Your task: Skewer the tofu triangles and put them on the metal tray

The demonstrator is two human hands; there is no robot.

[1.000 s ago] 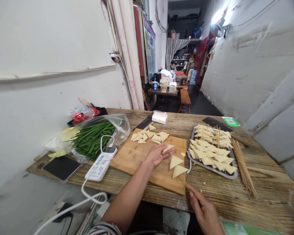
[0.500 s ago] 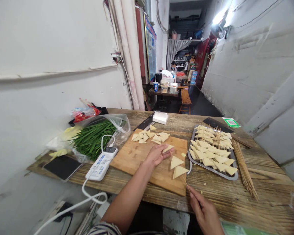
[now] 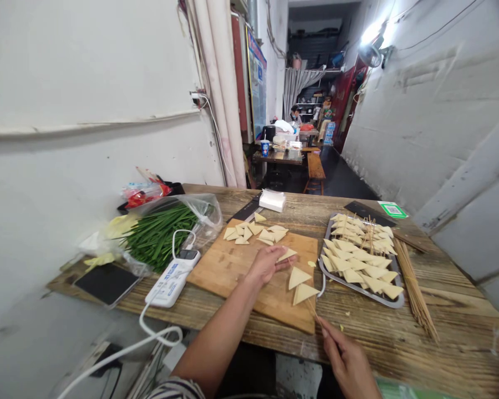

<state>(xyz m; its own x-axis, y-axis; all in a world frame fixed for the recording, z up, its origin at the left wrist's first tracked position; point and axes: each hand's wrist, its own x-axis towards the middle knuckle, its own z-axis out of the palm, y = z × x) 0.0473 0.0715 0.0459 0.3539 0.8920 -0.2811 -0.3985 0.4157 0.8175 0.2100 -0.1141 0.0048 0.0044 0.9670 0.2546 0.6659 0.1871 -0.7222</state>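
My left hand (image 3: 267, 262) holds a pale yellow tofu triangle (image 3: 286, 254) over the cutting board (image 3: 220, 271). In my right hand (image 3: 341, 346) is the lower end of a thin wooden skewer (image 3: 312, 308), pinched between thumb and fingers. Two tofu triangles (image 3: 305, 293) are threaded on it, and its tip points toward the piece in my left hand. Whether the tip has entered that piece is hard to see. Several loose triangles (image 3: 242, 231) lie at the far side of the board.
Right of the board, a metal tray (image 3: 393, 302) carries filled skewers, with bare skewers (image 3: 416, 288) beside it. On the left are bagged green chives (image 3: 160, 233), a power strip (image 3: 172, 280) and a dark tablet (image 3: 106, 284). A knife (image 3: 245, 209) lies behind the board. Someone sits far back.
Almost nothing differs. Both hands keep their places, and the triangle in my left hand has shifted very slightly.
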